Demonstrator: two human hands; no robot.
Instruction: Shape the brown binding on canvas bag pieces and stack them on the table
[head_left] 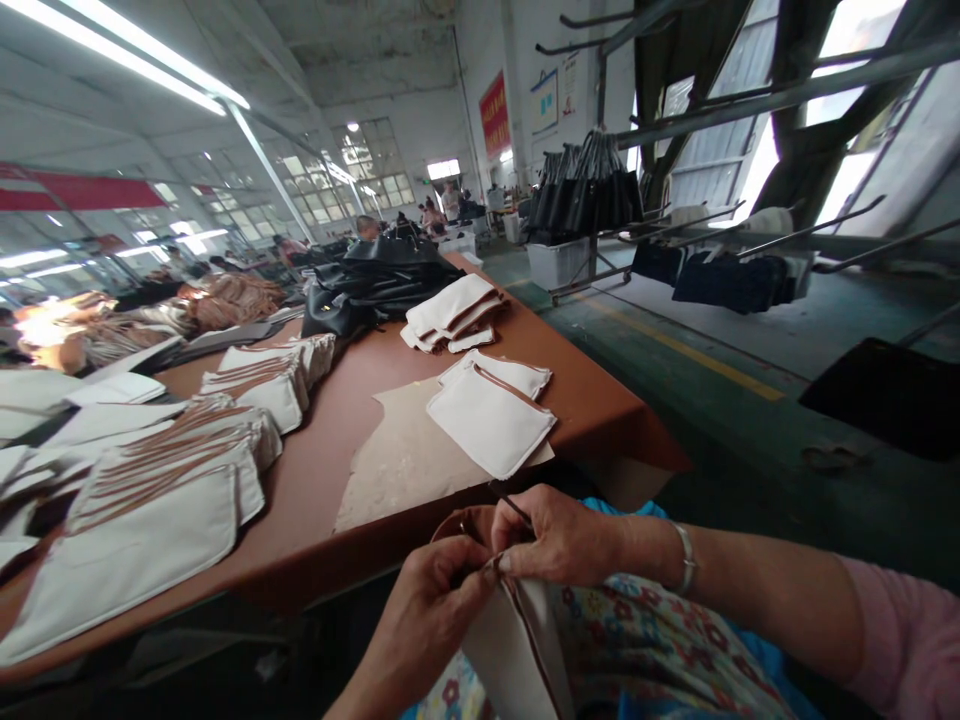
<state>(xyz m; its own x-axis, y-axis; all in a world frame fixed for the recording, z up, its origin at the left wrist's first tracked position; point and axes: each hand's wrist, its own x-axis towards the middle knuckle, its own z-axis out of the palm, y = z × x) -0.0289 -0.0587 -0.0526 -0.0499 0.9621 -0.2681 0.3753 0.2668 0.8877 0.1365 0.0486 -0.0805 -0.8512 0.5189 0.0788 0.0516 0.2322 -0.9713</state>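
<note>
Over my lap I hold a white pouch (499, 650) with a brown-edged opening. My left hand (439, 595) pinches the pouch's top corner between thumb and fingers. At the same corner my right hand (559, 535) is closed, its fingertips meeting those of the left. A thin dark stick-like tool (508, 500) also sits in the right hand's fingers; its kind I cannot make out. Brown material (459, 522) shows just behind the fingers. On the table ahead, white pouches (487, 420) with brown zips lie on a sheet of brown paper (397, 460).
The brown-covered table (315, 470) carries rows of overlapping white pouches (172, 510) at left and folded white pieces (454, 305) farther back. Beyond them lies a heap of black bags (375, 275). A metal rack (600, 265) with hanging black bags stands at right. People work in the background.
</note>
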